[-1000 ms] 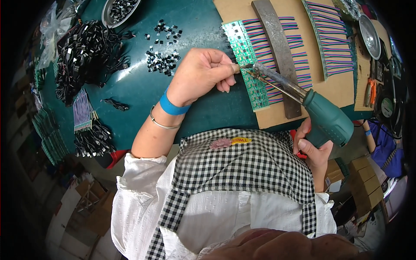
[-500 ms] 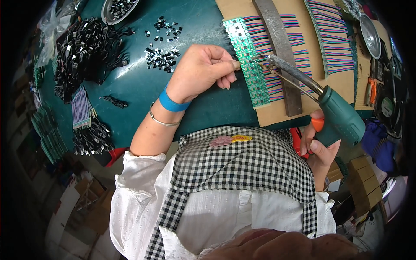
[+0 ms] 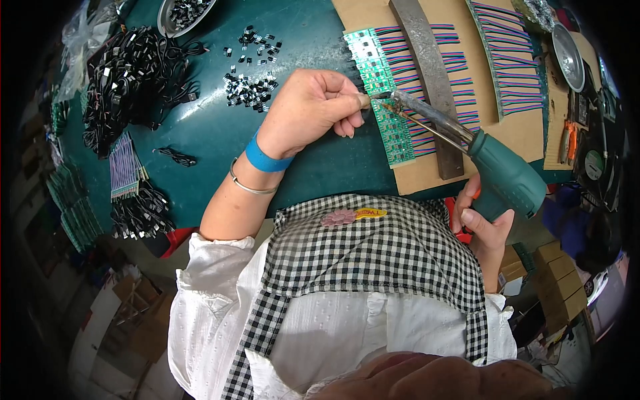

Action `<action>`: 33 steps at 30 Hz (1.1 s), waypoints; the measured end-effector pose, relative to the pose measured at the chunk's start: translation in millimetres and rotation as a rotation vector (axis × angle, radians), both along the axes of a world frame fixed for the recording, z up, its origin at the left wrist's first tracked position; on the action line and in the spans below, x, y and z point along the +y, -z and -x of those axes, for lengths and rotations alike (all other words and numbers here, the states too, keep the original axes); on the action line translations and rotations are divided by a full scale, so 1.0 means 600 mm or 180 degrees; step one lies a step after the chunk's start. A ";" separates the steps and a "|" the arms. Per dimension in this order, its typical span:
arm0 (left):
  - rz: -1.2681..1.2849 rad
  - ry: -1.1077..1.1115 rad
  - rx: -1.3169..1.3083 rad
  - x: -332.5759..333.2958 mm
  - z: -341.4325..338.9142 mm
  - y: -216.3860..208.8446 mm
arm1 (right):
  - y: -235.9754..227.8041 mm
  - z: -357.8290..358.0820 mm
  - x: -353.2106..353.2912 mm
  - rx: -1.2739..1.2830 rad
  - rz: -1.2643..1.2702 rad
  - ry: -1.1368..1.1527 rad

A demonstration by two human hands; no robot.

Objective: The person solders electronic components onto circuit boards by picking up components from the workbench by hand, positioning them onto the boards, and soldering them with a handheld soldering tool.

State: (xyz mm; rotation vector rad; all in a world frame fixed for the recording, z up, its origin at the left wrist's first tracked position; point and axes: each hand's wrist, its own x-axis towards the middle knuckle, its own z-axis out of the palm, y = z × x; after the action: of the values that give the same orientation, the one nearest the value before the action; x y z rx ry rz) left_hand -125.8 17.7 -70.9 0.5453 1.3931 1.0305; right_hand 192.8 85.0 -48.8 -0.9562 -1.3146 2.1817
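In the head view, a slip of the soldering gun (image 3: 508, 175) could burn the left hand (image 3: 308, 110), whose fingertips lie just beside its tip, or bridge joints on the circuit board (image 3: 392, 130), far and right of centre. The left forearm slants far-right, thumb and forefinger pinched together, contents hidden; the right hand (image 3: 488, 230), nearer, grasps the gun's handle.

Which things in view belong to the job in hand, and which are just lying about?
In the job, it seems:
green soldering gun, in the right hand
green circuit board, by the left hand's pinched fingertips
its coloured wires
metal bar across them

Probably just lying about:
black cable heap
orange-handled pliers
metal dish at right
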 end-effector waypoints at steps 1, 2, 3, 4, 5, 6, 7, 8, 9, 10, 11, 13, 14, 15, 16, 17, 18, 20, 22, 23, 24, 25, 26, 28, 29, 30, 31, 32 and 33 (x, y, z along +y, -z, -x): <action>0.0010 -0.0015 -0.0018 0.000 0.000 0.000 | 0.001 -0.001 0.000 0.0010 -0.0012 -0.0031; 0.0021 -0.0029 -0.0023 0.000 0.000 0.001 | 0.001 -0.001 0.000 0.0022 -0.0022 -0.0058; 0.0014 -0.0027 -0.0020 0.000 0.000 0.001 | 0.000 -0.002 0.000 0.0049 -0.0032 -0.0058; 0.0006 -0.0024 -0.0004 0.001 0.001 0.002 | -0.001 -0.002 0.001 -0.0002 -0.0020 -0.0071; 0.0005 -0.0021 0.0029 0.000 0.000 0.003 | -0.003 -0.003 0.000 -0.0039 -0.0006 -0.0057; 0.0006 -0.0025 0.0003 0.000 0.000 0.003 | -0.006 -0.002 0.000 -0.0010 -0.0024 -0.0034; 0.0008 -0.0027 -0.0003 0.000 0.001 0.003 | -0.010 -0.002 0.000 -0.0086 -0.0008 0.0033; 0.0000 -0.0027 0.0005 0.000 0.001 0.003 | -0.015 0.000 0.000 -0.0099 -0.0020 0.0109; 0.0007 -0.0033 -0.0004 0.000 0.001 0.003 | -0.019 0.001 0.001 -0.0113 -0.0033 0.0187; 0.0004 -0.0036 0.0000 0.000 0.000 0.003 | -0.024 0.002 0.003 -0.0121 -0.0002 0.0180; 0.0012 -0.0034 0.0024 0.000 0.000 0.003 | -0.028 0.003 0.005 -0.0131 0.0026 0.0178; 0.0045 -0.0037 0.0028 0.000 -0.002 0.002 | -0.029 0.008 0.008 -0.0032 -0.0029 0.0216; 0.0050 -0.0041 0.0045 0.000 -0.002 0.001 | -0.026 0.012 0.009 0.0079 -0.0107 0.0253; 0.0064 -0.0032 0.0042 0.001 -0.002 0.001 | -0.022 0.014 0.011 0.0168 -0.0182 0.0269; 0.0061 -0.0031 0.0044 0.001 -0.003 0.001 | -0.019 0.015 0.014 0.0288 -0.0209 0.0269; 0.0050 -0.0031 0.0055 0.001 -0.002 0.001 | -0.016 0.016 0.017 0.0387 -0.0234 0.0248; 0.0042 -0.0024 0.0037 0.001 -0.002 0.001 | -0.014 0.015 0.021 0.0510 -0.0256 0.0244; 0.0032 -0.0016 0.0034 0.001 -0.001 0.001 | -0.013 0.012 0.027 0.0655 -0.0179 0.0293; 0.0016 -0.0018 0.0027 0.000 -0.001 0.001 | -0.012 0.009 0.033 0.0816 -0.0129 0.0372; 0.0017 -0.0018 0.0041 0.000 -0.001 0.001 | -0.012 0.008 0.036 0.0891 -0.0117 0.0417; 0.0019 -0.0017 0.0043 0.000 -0.001 0.001 | -0.012 0.007 0.038 0.0950 -0.0084 0.0473; 0.0018 -0.0014 0.0055 -0.001 -0.001 0.001 | -0.012 0.006 0.040 0.1024 -0.0060 0.0490; 0.0013 -0.0012 0.0076 -0.001 -0.001 0.000 | -0.013 0.005 0.042 0.1052 -0.0081 0.0480; 0.0018 0.0003 0.0006 -0.002 0.000 -0.001 | -0.013 0.004 0.046 0.1137 -0.0085 0.0493; 0.0037 0.0013 -0.0005 -0.002 0.001 -0.002 | -0.013 0.003 0.049 0.1164 -0.0104 0.0526; 0.0037 0.0025 0.0030 -0.004 0.003 -0.004 | -0.013 0.001 0.052 0.1191 -0.0122 0.0560; 0.0053 0.0039 0.0085 -0.007 0.006 -0.006 | -0.013 -0.002 0.057 0.1257 -0.0127 0.0604; 0.0069 0.0055 0.0142 -0.010 0.011 -0.009 | -0.013 -0.006 0.063 0.1265 -0.0226 0.0643; 0.0024 -0.0001 0.0199 -0.014 0.017 -0.011 | -0.013 -0.010 0.071 0.1310 -0.0310 0.0693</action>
State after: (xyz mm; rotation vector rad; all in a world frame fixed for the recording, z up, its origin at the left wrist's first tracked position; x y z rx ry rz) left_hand -135.9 9.3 -64.1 0.5761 1.4514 1.0155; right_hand 198.9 127.5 -40.7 -0.5440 -1.0556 1.9900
